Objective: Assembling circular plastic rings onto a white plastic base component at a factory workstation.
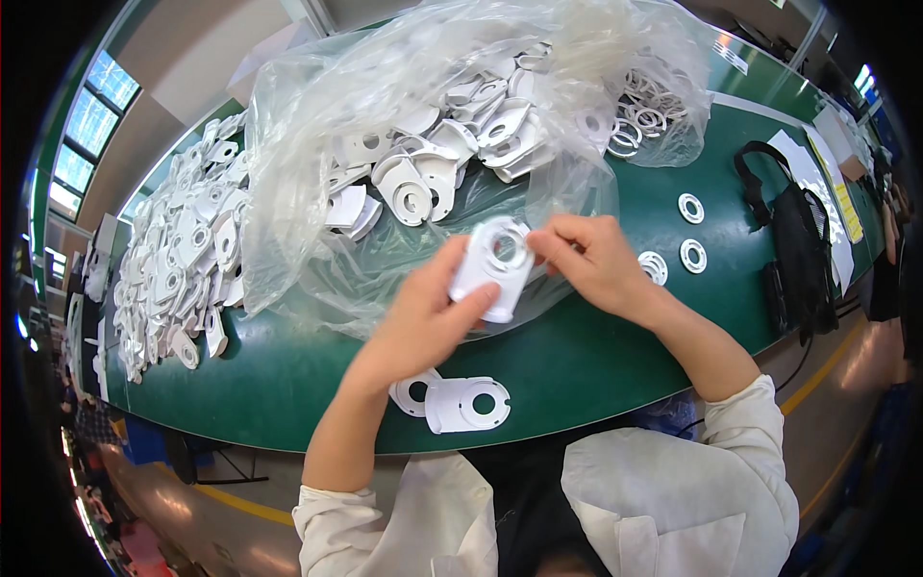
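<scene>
My left hand [413, 313] grips a white plastic plate [487, 272] with a rounded top end and a ring-shaped opening, tilted above the green table. Its thumb lies across the plate's lower face. At the upper right rim of the opening, the fingertips of my right hand [591, 260] are pinched together against the plate. Whether a separate ring sits in the opening I cannot tell. Below my hands, near the front table edge, lie two similar plates, one [468, 404] overlapping the other [411, 392]. White flat rings [654, 268] rest beside my right wrist.
A large clear plastic bag [308, 260] lies open behind my hands, holding many white plates [413, 188]. More plates form a heap [183, 250] at the left. Loose rings [692, 255] and a bag of rings [654, 111] are on the right, near a black bag [803, 245] and papers.
</scene>
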Motion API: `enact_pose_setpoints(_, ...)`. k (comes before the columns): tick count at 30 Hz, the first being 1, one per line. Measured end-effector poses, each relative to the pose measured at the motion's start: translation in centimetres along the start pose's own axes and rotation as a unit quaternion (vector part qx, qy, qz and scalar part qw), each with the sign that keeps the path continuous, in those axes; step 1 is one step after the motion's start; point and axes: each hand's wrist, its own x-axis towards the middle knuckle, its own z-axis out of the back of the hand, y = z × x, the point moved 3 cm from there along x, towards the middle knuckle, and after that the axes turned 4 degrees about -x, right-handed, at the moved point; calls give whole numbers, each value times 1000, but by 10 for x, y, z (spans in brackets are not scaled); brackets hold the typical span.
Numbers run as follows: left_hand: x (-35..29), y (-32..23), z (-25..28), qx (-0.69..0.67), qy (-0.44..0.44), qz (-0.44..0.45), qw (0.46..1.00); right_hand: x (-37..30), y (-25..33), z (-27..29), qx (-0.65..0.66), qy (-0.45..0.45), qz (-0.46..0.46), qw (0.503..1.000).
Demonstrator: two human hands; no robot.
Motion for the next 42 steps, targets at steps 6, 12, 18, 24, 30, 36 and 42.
enact_pose_setpoints(6, -29, -49, 143, -226, -352, -244, 875, -9, 5, 79, -101, -66, 36, 992)
enact_pose_setpoints(12, -58, -58, 133, -57, -349, -222, 909, -24, -31, 93, -234, 85, -24, 968)
enact_pose_setpoints(18, -74, -40, 1, 318, 295, -95, 896, -14, -46, 87, -223, 142, -120, 957)
enact_pose_setpoints(24, -65, -11, -23, 359, 238, -53, 901, -12, -47, 109, -225, 99, -170, 954)
enact_pose_setpoints(30, -13, -7, -17, -89, 16, 73, 993, -12, -37, 117, -155, 11, -82, 984)
enact_pose_setpoints(36, 9, 20, -28, -392, -72, 114, 910, -3, 0, 57, 186, -140, 48, 971)
enact_pose_setpoints(42, 0, 19, -42, -478, -37, 170, 861, -6, 10, 2, 58, -71, 128, 987)
